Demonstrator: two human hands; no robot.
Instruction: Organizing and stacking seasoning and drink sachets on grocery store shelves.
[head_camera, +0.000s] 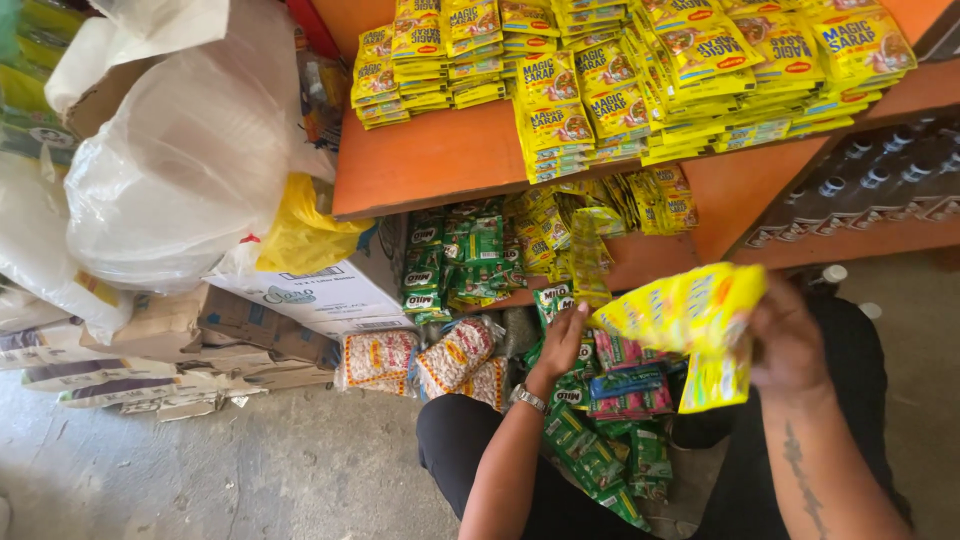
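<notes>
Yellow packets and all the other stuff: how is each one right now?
Yellow sachet strip: held up, bent, by both hands.
Left hand: fingers pinching the strip's end.
Right hand: gripping the strip.
Shelf sachets: stacked.
Green sachets: piled on lap.
White plastic bag: bulging full.

glossy yellow plastic sachets (690, 310); smooth painted orange shelf (440, 160); matt cardboard box (320, 290); rough concrete floor (250, 470); metal watch (528, 398).

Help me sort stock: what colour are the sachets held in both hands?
Bright yellow sachets with red and green print, seen in the head view.
</notes>
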